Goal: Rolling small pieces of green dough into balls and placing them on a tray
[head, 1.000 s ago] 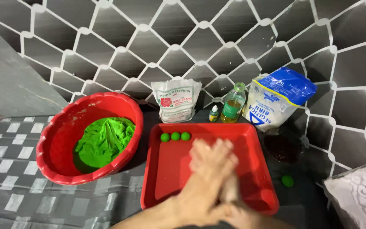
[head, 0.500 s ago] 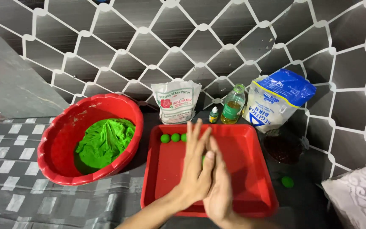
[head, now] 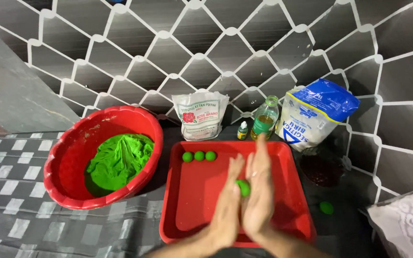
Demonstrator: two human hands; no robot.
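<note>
Over tray (head: 187,210), dough ball (head: 243,188) between palms

— What is sitting on the dark desk (head: 345,229)?
— A red basin (head: 68,157), a red tray (head: 192,200), two flour bags (head: 200,114), an oil bottle (head: 264,119), a small dropper bottle (head: 242,130) and a stray green ball (head: 326,208) are resting there.
</note>
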